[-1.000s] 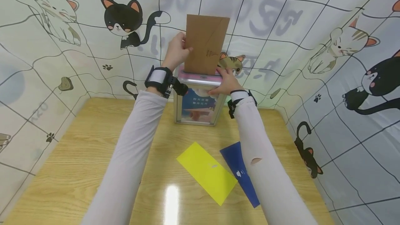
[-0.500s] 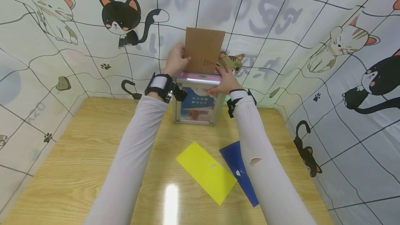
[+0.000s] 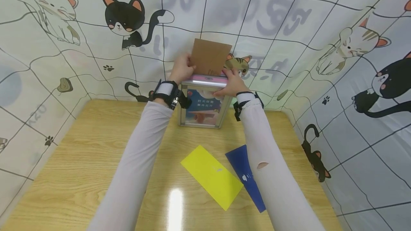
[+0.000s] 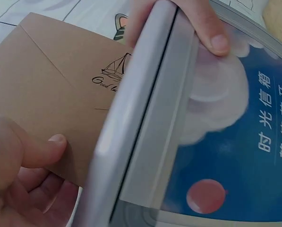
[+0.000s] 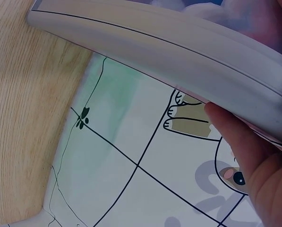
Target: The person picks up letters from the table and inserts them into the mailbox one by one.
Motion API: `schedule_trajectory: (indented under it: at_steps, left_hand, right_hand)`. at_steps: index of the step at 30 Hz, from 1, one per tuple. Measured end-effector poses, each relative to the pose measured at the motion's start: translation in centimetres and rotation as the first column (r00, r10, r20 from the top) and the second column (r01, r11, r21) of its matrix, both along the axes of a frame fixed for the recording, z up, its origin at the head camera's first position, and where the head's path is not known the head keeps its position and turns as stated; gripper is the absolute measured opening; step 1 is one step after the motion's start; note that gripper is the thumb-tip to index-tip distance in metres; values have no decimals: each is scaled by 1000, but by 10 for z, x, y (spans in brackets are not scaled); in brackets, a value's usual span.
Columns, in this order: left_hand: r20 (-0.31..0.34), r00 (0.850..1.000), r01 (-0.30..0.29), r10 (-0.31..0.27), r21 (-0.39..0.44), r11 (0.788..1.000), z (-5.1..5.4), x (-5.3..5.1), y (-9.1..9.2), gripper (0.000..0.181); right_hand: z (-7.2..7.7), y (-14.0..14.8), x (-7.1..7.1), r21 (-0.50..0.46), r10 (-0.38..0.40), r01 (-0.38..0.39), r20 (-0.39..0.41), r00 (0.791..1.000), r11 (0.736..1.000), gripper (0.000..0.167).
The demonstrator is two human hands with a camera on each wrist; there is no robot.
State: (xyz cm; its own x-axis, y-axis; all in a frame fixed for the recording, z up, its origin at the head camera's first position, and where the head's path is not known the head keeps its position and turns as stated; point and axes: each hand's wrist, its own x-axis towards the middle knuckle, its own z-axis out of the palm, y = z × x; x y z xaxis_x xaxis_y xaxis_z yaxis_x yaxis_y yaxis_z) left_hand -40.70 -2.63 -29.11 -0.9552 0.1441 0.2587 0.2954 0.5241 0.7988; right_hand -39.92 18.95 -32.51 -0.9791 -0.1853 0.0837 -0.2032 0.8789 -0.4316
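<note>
My left hand pinches the left edge of a brown kraft envelope. In the left wrist view the thumb lies on the envelope's face, with curled fingers behind; a ship drawing with handwriting-style print is partly cut off by the box rim. The envelope stands upright, its lower part hidden in the top of a silver-framed letter box with a blue printed front. My right hand grips the box's top right corner, thumb on the front and fingers over the top. The right wrist view shows the box's silver rim.
A yellow envelope and a blue envelope lie on the wooden table in front of the box, the blue one partly under my right forearm. A cat-print cloth hangs closely behind the box and along both sides.
The brown envelope has sunk well down into the box top, and my left hand has moved down with it. My right hand keeps its hold on the box corner.
</note>
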Motion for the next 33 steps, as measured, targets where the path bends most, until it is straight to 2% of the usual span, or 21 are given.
schedule_trajectory:
  at_steps: [4,8,11,16,21,23,28,31,33]
  left_hand:
    - [10,1000,15,-15,-2,1000,-4,0,-2,35]
    - [56,996,62,-63,19,998,-4,4,-10,74]
    - [73,993,93,-92,0,996,-2,8,-16,98]
    - [85,991,103,-99,-40,994,-1,11,-20,104]
    - [99,991,99,-85,-143,985,-6,5,-17,112]
    - [92,992,106,-89,-198,974,-10,2,-15,115]
    - [82,993,109,-86,-347,932,-20,-1,-11,120]
    - [70,994,108,-87,-401,910,-24,0,-10,119]
    - [63,993,114,-97,-413,904,-26,2,-8,116]
  right_hand:
    - [-1,0,-1,-7,6,-6,-6,1000,1000,108]
    - [-2,0,-1,-18,17,-17,0,1000,1000,109]
    - [-2,1,0,-8,11,-11,15,1000,1000,111]
    - [0,1,3,-4,4,-4,14,1000,1000,112]
    - [3,0,3,-16,5,-5,14,1000,1000,111]
    - [3,-1,2,-11,4,-4,13,1000,1000,111]
    - [4,-2,2,-8,17,-17,-8,1000,1000,109]
    - [2,-1,3,-1,30,-30,-25,999,1000,108]
    - [2,1,7,1,37,-37,-29,999,999,108]
